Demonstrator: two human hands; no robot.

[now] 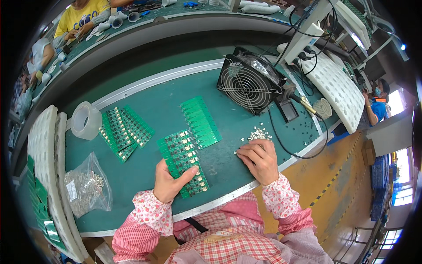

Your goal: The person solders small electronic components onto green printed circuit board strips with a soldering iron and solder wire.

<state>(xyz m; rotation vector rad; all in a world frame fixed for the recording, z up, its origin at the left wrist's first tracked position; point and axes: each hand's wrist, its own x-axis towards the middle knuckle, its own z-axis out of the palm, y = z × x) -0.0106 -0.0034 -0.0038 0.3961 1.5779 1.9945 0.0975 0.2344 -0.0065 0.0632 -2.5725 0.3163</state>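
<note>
My left hand (172, 179) grips the near left edge of a green circuit board panel (190, 160), its thumb lying across the top. Rows of small parts and white connectors line this panel. Touching its far side is a barer green panel (200, 122) with thin pins along the join. My right hand (259, 160) is closed beside a loose heap of small white connectors (259, 133). One tiny white connector (236, 152) shows at the tips of its thumb and forefinger; the palm side is hidden.
Populated boards (125, 132) lie stacked at left, near a tape roll (86, 120) and a bag of small parts (88, 187). White foam trays (48, 167) flank the bench. A black fan (248, 83) stands at the back, beside a soldering iron (307, 107) with a looping cable. People sit across.
</note>
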